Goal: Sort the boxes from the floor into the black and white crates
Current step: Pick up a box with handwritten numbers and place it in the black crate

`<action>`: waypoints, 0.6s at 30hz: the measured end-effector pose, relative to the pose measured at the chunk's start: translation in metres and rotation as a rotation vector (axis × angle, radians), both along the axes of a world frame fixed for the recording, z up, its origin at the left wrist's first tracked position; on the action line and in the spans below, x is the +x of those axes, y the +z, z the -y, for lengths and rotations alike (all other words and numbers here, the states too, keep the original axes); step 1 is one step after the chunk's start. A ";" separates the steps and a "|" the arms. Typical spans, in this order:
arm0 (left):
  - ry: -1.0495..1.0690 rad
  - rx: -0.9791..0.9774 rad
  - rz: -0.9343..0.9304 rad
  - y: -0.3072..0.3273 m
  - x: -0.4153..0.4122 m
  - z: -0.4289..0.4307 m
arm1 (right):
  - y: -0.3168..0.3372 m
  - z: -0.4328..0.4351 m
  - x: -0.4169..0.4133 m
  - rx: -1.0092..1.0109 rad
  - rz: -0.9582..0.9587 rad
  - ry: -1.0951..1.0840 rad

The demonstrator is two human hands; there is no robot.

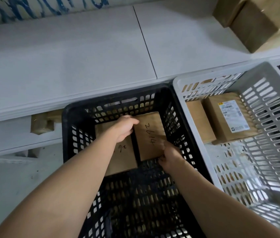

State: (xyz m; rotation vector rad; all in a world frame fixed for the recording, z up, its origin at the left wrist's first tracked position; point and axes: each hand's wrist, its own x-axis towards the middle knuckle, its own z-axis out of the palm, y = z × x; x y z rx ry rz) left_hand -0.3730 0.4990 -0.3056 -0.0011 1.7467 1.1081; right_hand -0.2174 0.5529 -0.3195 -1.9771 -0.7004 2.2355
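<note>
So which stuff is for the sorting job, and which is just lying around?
Job: black crate, white crate, held box, box beside it, labelled box, plain box, left hand, right hand.
Lying about: white shelf, wrapped parcels on it, box under the shelf.

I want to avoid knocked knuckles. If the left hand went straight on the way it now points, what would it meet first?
The left hand grips the right-side cardboard box; beyond that, it would probably meet the far wall of the black crate, though depth is unclear.
</note>
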 end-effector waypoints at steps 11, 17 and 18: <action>-0.088 0.095 -0.216 0.108 0.008 0.030 | 0.095 0.011 -0.008 0.469 -0.003 0.110; -0.130 0.288 -0.384 0.189 0.053 0.048 | 0.194 0.045 0.019 0.884 -0.181 0.042; -0.155 0.326 -0.397 0.200 0.063 0.055 | 0.204 0.055 0.028 0.930 -0.196 0.014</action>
